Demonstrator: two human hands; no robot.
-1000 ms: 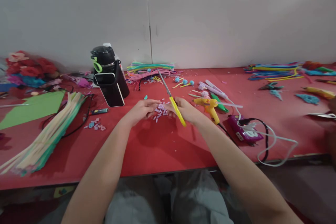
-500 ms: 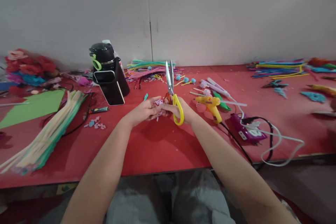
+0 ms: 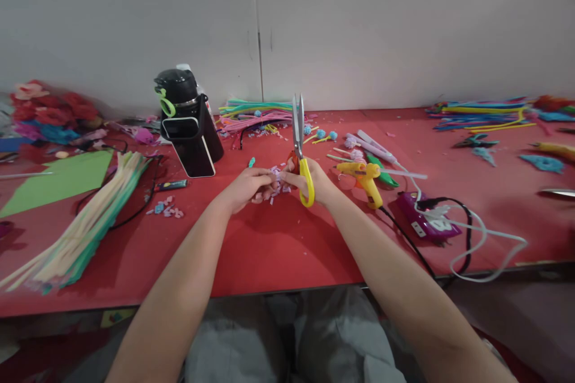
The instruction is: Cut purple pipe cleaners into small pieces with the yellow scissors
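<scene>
My right hand [image 3: 318, 181] has the scissors [image 3: 298, 131] hooked in it, with the yellow handle by the palm and the blades pointing up and away, slightly apart. Its thumb and fingertips also reach the small lilac pieces [image 3: 279, 181] between my hands. My left hand [image 3: 251, 187] is closed, its thumb and fingers pinching at a lilac piece from the left. The fingertips of both hands nearly meet there, over the red table [image 3: 274, 251]. Exactly which piece each fingertip touches is too small to tell.
A yellow glue gun [image 3: 363, 176] lies to the right, its cord running near a purple power strip [image 3: 424, 218]. At the left stand a black bottle [image 3: 176, 87] and a phone [image 3: 191, 146], beside a bundle of pipe cleaners [image 3: 96, 224]. Small pink and blue scraps [image 3: 166, 208] lie nearer.
The scissors have turned slightly and shifted right with my right hand. More lilac pieces show between my hands, and my fingertips have closed in on them. The view has shifted a little.
</scene>
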